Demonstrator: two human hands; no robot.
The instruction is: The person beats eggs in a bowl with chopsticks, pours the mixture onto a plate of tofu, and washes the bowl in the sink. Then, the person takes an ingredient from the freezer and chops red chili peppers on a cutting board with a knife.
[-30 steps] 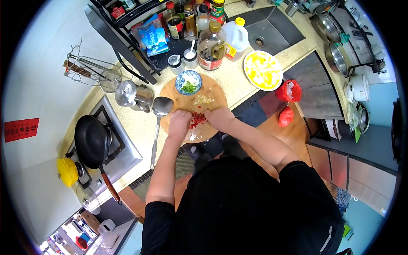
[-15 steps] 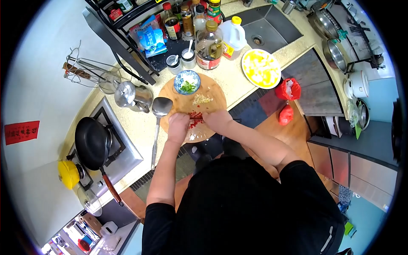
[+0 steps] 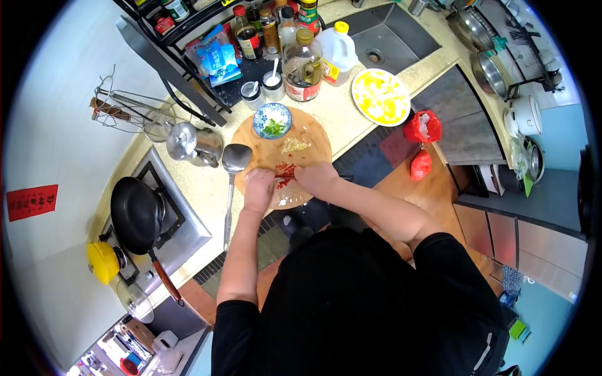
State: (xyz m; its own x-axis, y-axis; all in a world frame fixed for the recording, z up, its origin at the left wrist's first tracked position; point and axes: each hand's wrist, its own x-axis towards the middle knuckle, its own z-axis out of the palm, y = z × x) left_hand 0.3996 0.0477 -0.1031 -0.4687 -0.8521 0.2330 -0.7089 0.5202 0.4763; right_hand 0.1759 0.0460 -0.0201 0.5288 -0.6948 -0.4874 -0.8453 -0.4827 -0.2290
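Observation:
On the round wooden cutting board (image 3: 316,135), my right hand (image 3: 316,180) is closed around a knife, its dark handle (image 3: 346,178) sticking out past the wrist. The thin blade is seen nearly edge-on among chopped red chili (image 3: 285,169). My left hand (image 3: 259,187) is closed at the blade's other end; its fingertips are partly hidden. Minced garlic (image 3: 295,145) lies just beyond the chili. A blue-patterned bowl (image 3: 261,116) with chopped green and white pieces sits at the board's far edge. White bits (image 3: 290,201) are scattered near the front edge.
A metal spatula (image 3: 236,158) lies left of the board, beside a steel pot (image 3: 185,141). Farther left, a black wok (image 3: 135,213) rests on the stove. Bottles, seasoning jars (image 3: 253,93) and an oil jug (image 3: 303,69) stand behind; a plate of yellow food (image 3: 381,97) is right, near the sink (image 3: 401,37).
The view has shifted slightly. Both hands stay in the same place over the chili, with no clear change in grip.

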